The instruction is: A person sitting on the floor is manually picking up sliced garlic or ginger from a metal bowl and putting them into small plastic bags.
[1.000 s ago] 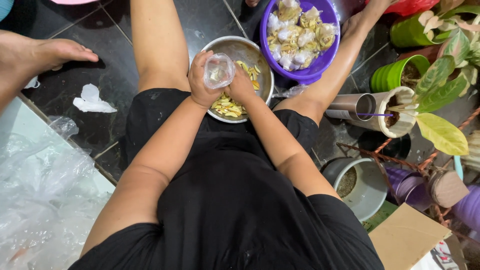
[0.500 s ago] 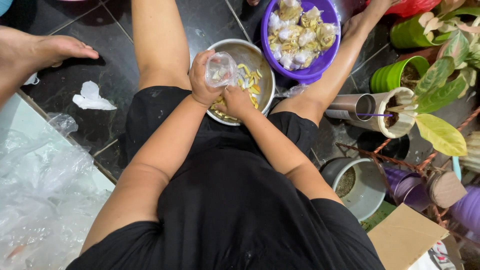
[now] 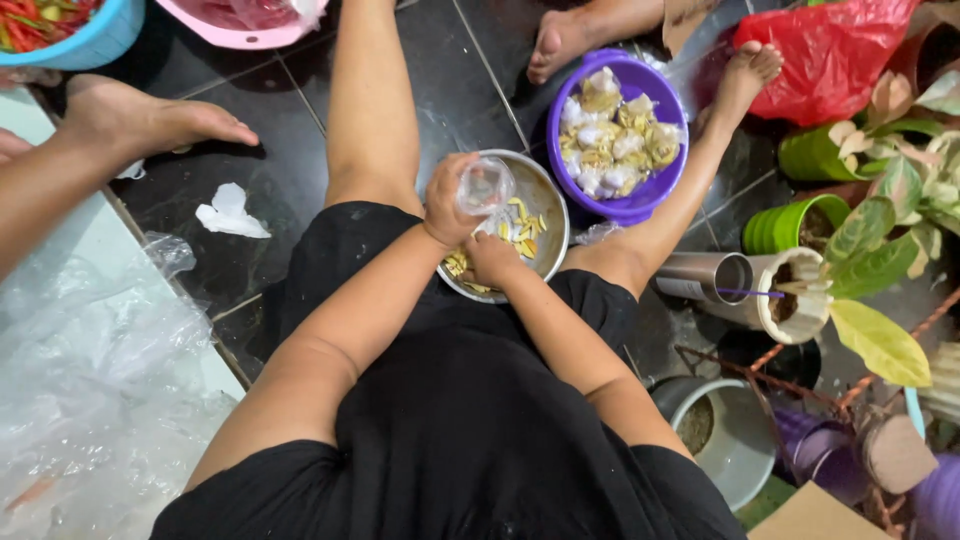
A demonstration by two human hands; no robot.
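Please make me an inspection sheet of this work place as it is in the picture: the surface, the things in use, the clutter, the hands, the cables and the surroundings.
Surface: dark tiled floor.
Job's things: clear plastic bag; metal bowl of yellow pieces; purple bowl of filled bags.
Clutter: crumpled paper, plastic sheets.
Hands: left hand holds the bag; right hand in the metal bowl.
Cables: nothing seen.
Surroundings: potted plants, red bag, another person's foot.

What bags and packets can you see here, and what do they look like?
Small clear bag: held up in the left hand, over the metal bowl.
Red plastic bag: top right, crumpled.
Clear plastic sheets: lower left, crinkly heap.
Cardboard box: bottom right corner, brown.
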